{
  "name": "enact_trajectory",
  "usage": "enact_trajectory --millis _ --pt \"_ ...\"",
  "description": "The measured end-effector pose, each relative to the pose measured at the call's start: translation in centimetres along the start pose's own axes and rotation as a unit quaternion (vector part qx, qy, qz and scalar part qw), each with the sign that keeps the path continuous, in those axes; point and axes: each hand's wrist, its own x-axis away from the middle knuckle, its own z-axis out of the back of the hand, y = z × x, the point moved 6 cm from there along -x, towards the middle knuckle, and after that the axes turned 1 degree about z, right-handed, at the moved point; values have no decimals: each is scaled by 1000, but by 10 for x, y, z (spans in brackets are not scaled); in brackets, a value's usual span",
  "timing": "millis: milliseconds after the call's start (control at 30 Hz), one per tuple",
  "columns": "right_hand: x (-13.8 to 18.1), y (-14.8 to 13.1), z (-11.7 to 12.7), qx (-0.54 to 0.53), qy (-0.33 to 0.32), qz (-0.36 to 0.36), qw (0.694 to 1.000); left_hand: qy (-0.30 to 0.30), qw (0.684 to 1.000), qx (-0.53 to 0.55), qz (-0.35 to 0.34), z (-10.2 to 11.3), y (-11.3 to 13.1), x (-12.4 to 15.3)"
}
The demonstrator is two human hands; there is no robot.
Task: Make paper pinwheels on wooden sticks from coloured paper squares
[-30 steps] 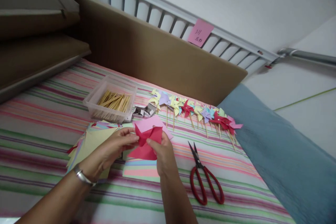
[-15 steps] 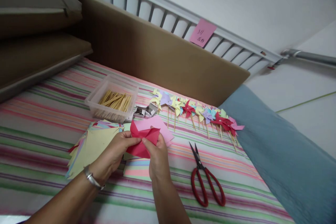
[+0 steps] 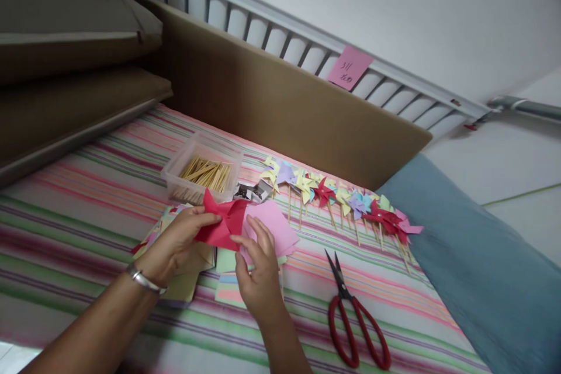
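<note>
My left hand (image 3: 179, 239), with a silver bracelet at the wrist, pinches a red paper pinwheel (image 3: 230, 219) between thumb and fingers. Its corners are folded in toward the middle. At the lower right corner of the red paper is my right hand (image 3: 259, 266), fingers apart and fingertips at or touching the edge. Behind that hand lies pink paper (image 3: 280, 231). A stack of coloured paper (image 3: 182, 286) is partly hidden under my left hand, and striped-looking paper sheets (image 3: 228, 287) show between my hands.
Red-handled scissors (image 3: 346, 310) lie to the right. A clear plastic box (image 3: 175, 170) holds wooden sticks (image 3: 208, 175), beside small boxes of dark pins (image 3: 254, 191). Finished pinwheels on sticks (image 3: 324, 191) lie in a row. A brown board (image 3: 280, 99) stands behind the striped cloth (image 3: 109, 187).
The right hand has let go of the folded centre and opened its fingers. My left hand has moved slightly left with the red pinwheel. The view has shifted a little.
</note>
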Motion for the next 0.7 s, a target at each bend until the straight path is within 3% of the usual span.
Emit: enact_trajectory --millis 267,433,700 --pt "0 1 -2 7 9 1 1000 -2 1000 -22 16 -4 0 3" --pt "-1 7 2 -35 10 -62 997 24 997 -62 36 -5 -7 2" --pt "1 21 3 -80 62 -172 980 -29 994 -94 49 -24 -24 3"
